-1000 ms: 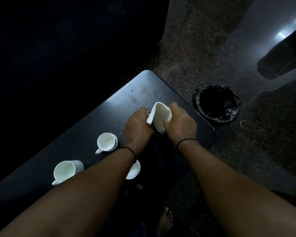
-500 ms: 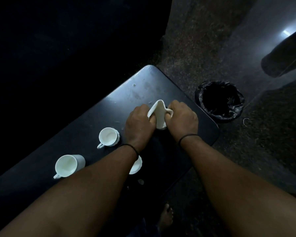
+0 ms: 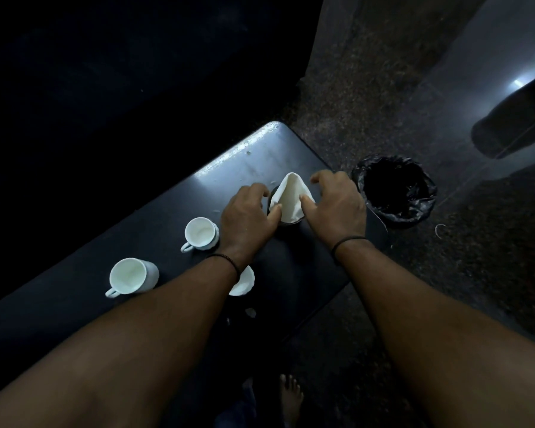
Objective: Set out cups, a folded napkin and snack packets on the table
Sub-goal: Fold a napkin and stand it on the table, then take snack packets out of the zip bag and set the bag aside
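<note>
while both forearms reach out over the dark table point(image 3: 112, 307), the left hand point(image 3: 247, 219) and right hand point(image 3: 337, 205) sit on either side of a white folded napkin point(image 3: 289, 197). the napkin stands as a pointed cone in a dark holder point(image 3: 286, 222) near the table's far right end. the left thumb touches the napkin's lower left edge, its fingers loosely curved and spread above it. the right thumb touches the napkin's right side, while the other right fingers arch apart from it; neither hand closes round the cloth. each wrist carries one thin dark band.

three white cups show: one point(image 3: 133, 276) at the left, one point(image 3: 200, 233) just beside the left wrist, and a third point(image 3: 244, 281) mostly hidden under the left forearm. no more than its rim can be made out. two small pale scraps point(image 3: 250, 312) lie on the table near that forearm; what they are i cannot tell.

one bin point(image 3: 396, 189) lined with a black bag stands on the speckled floor, just off the table's right end. one bare foot point(image 3: 291, 396) shows at the bottom edge, dim and partly cut off. the upper left is too dark to read.
</note>
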